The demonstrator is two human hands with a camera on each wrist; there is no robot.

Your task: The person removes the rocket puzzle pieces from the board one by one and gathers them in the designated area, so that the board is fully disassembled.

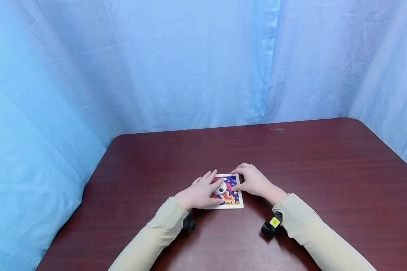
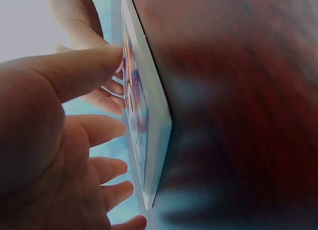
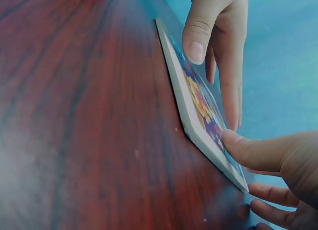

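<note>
A flat, square picture board (image 1: pixel 230 198) with a white border and a bright cartoon print lies on the table, under both hands. My left hand (image 1: pixel 200 192) reaches over its left side with fingers spread and fairly straight, covering part of the print. In the right wrist view, the left thumb (image 3: pixel 197 48) is over the printed face. My right hand (image 1: pixel 254 181) is at the far right corner, thumb on the print and fingers bent around the edge. The left wrist view shows the board (image 2: pixel 158 128) nearly edge-on, with a thick pale rim.
The dark red wooden table (image 1: pixel 325 169) extends around the board on all sides. Light blue curtains (image 1: pixel 190 67) hang behind it and along both sides. A black wrist camera (image 1: pixel 269 227) sits beneath the right sleeve, and another (image 1: pixel 188 225) beneath the left.
</note>
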